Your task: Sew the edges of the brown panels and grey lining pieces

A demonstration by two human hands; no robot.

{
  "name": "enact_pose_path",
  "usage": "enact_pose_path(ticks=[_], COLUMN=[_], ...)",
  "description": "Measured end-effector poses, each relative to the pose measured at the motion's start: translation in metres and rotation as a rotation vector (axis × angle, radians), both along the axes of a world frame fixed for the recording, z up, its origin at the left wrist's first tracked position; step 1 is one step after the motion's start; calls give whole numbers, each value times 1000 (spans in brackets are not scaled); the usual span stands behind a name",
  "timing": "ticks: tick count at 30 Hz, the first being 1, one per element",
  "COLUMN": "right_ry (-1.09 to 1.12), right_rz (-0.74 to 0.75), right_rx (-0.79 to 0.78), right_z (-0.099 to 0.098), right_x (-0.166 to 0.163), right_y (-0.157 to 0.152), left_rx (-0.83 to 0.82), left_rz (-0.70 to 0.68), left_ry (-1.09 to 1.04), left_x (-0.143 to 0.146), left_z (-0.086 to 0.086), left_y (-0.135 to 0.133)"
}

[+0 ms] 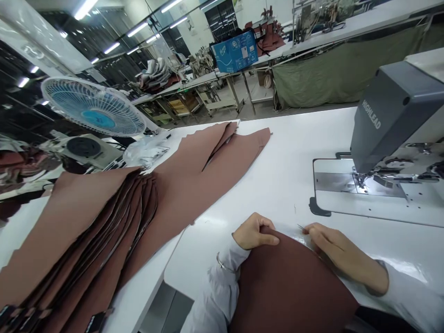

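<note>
My left hand [255,232] is closed on the top edge of a brown fabric panel [287,286], thumb in front. The panel hangs over the near table edge toward my lap. Beside its right edge, my right hand [335,249] is closed in a pinch. A thin, dark, thread-like strand [300,227] sticks out from its fingertips; its exact kind is too small to tell. To the right of both hands stands a grey sewing machine [388,115], its needle area lit over a metal plate.
Stacked brown fabric panels [79,231] lie at left, with another brown panel [208,171] spread behind them. A white fan [93,108] and a clear plastic bag [147,150] are at back left. A blue box [234,52] stands beyond the white table [287,162].
</note>
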State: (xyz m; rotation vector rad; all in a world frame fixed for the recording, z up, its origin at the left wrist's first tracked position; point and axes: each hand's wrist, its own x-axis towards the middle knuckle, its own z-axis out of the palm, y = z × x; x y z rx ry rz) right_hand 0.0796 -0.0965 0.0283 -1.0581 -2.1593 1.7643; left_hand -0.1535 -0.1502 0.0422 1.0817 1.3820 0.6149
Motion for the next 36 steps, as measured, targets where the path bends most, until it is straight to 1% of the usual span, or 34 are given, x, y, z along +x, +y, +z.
enact_pose_path(ticks=[3, 8, 12, 20, 26, 36], right_ry=[-84, -80, -6, -9, -6, -30], right_rz=[-15, -53, -53, -62, -57, -75], right_rx=[25, -30, -65, -30, -90, -45], right_z=[3, 2, 2, 1, 2, -5], right_x=[8, 10, 5, 7, 11, 16], right_y=[-10, -21, -21, -24, -26, -26], left_rx=[-11, -1, 30, 36, 68, 89], left_rz=[21, 28, 17, 20, 8, 6], left_ry=[-15, -28, 7, -36, -20, -9], left_x=[1, 0, 0, 1, 0, -1], left_z=[0, -1, -1, 1, -1, 0], left_y=[-1, -2, -2, -4, -6, -7])
